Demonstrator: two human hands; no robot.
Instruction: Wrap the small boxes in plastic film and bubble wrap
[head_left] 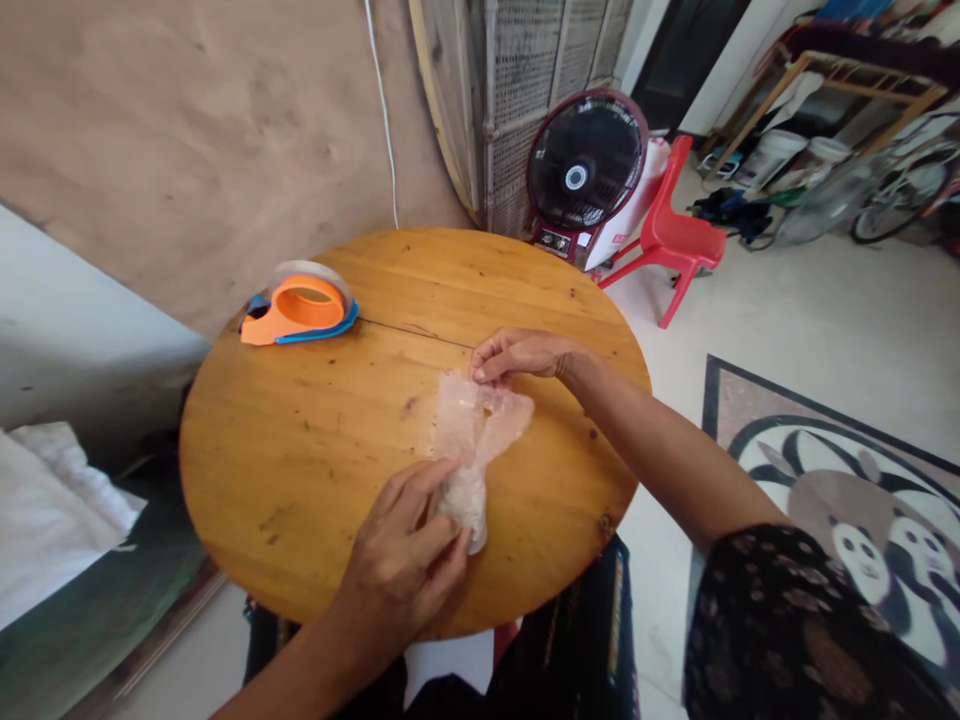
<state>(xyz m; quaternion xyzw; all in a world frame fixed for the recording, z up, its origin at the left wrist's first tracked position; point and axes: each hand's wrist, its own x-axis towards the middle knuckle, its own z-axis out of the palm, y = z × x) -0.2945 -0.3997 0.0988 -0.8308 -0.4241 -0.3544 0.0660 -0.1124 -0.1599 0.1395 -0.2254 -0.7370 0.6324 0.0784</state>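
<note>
A clear plastic bag (480, 425) lies on the round wooden table (315, 440), its near end bunched and filled with something pale. My left hand (405, 565) is closed around that bunched near end, fingers pressed on it. My right hand (517, 355) pinches the bag's far open edge between thumb and fingertips, close to the table top. The bag stretches flat between the two hands.
An orange and blue tape dispenser (300, 308) with a clear tape roll sits at the table's far left. Beyond the table stand a dark fan (585, 170) and a red plastic chair (679, 240). A panda rug (847, 500) covers the floor at right.
</note>
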